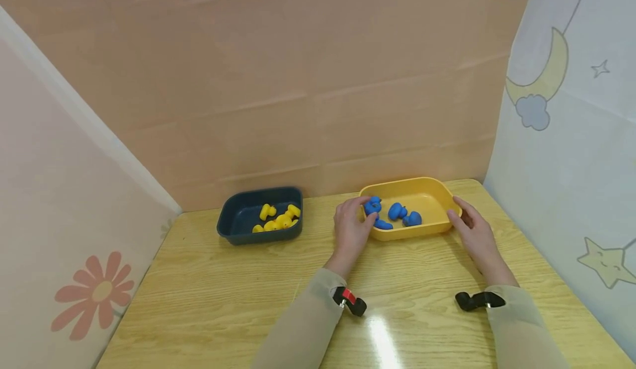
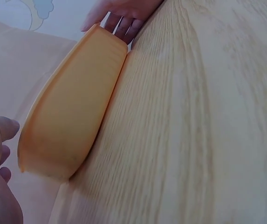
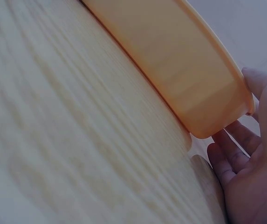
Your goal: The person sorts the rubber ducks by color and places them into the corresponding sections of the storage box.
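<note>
A yellow plastic bin stands at the back right of the wooden table. Small blue duck-like toys lie inside it, mostly toward its left half. At the left end my left hand reaches over the rim with fingers spread; the left wrist view shows a small gap between fingertips and bin. The right hand holds the opposite end, thumb over the rim and fingers against the outer wall. Part of the blue toys is hidden behind the left hand.
A dark blue bin holding several small yellow duck-like toys stands to the left. Behind both bins hangs a plain tan backdrop. Patterned side panels flank the wooden table.
</note>
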A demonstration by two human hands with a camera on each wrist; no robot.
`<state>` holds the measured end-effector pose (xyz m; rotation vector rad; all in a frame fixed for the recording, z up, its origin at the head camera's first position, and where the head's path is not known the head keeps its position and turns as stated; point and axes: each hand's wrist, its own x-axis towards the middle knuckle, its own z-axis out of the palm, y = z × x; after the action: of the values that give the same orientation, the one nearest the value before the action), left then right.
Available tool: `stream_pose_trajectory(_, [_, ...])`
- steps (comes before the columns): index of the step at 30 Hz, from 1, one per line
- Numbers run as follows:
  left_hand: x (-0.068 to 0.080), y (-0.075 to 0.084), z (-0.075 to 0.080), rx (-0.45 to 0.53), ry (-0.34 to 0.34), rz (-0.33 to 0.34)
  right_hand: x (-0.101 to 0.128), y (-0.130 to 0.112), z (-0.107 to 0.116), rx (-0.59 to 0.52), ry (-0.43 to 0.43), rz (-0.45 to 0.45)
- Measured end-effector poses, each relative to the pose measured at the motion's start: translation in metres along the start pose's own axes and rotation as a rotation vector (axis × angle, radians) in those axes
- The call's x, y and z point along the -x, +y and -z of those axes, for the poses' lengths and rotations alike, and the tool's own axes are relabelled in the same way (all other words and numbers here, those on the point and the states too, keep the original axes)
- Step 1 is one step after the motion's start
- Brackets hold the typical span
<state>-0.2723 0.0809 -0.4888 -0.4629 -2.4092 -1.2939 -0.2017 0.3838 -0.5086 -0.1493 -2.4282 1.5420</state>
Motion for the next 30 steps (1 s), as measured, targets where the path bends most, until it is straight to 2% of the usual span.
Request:
stream_pose_trajectory(6, [0.007, -0.002, 0.007, 0.022, 0.000, 0.029, -0.001, 0.004, -0.001, 0.006, -0.003, 0.000])
stream_pose_trajectory(12, [0.012, -0.003, 0.016, 0.000, 0.038, -0.017, -0.003, 0.004, 0.000, 0.012, -0.002, 0.008])
stream_pose_trajectory(15, [0.015, -0.004, 0.022, -0.023, 0.036, -0.029, -0.004, 0.005, -0.001, 0.016, 0.001, 0.009])
stream_pose_trajectory(20, [0.022, -0.005, 0.032, -0.042, 0.014, -0.009, -0.003, 0.006, -0.001, 0.026, 0.014, 0.011])
stream_pose_trajectory(23, [0.025, -0.005, 0.037, -0.060, -0.011, -0.013, -0.001, 0.006, 0.001, 0.027, 0.087, -0.001])
stream_pose_trajectory(25, [0.027, -0.006, 0.040, -0.089, -0.032, -0.045, 0.002, 0.005, 0.002, 0.042, 0.167, 0.007])
stream_pose_trajectory(28, [0.032, -0.008, 0.047, -0.149, -0.065, -0.112, 0.006, 0.003, 0.004, 0.081, 0.277, 0.059])
stream_pose_trajectory(30, [0.035, -0.009, 0.053, -0.188, -0.080, -0.157, 0.009, -0.001, 0.005, 0.126, 0.308, 0.119])
